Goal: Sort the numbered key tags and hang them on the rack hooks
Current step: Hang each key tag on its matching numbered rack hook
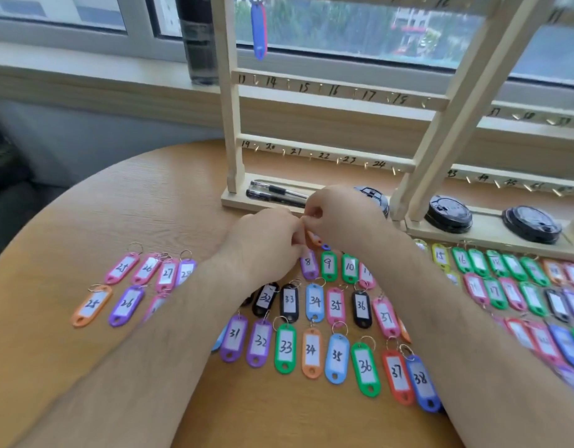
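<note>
Orange key tag (pixel 314 238) pinched in both grips, left hand (pixel 266 240), right hand (pixel 340 218), fingertips meeting

Soft window (pixel 360 33) daylight, blurred wide-angle edges.

Coloured numbered key tags (pixel 285 347) lie flat in rows before the upright wooden rack (pixel 343 92).

A single wide-angle camera sits on the person's head, facing forward and down over the round worktop (pixel 85 221). It is close: both forearms enter from the bottom corners, and the left hand (pixel 266 240) and right hand (pixel 340 215) meet near mid-frame. Rows of key tags (pixel 285 347) lie just below them. The wooden rack (pixel 229 124) and window (pixel 360 33) fill the top.
</note>
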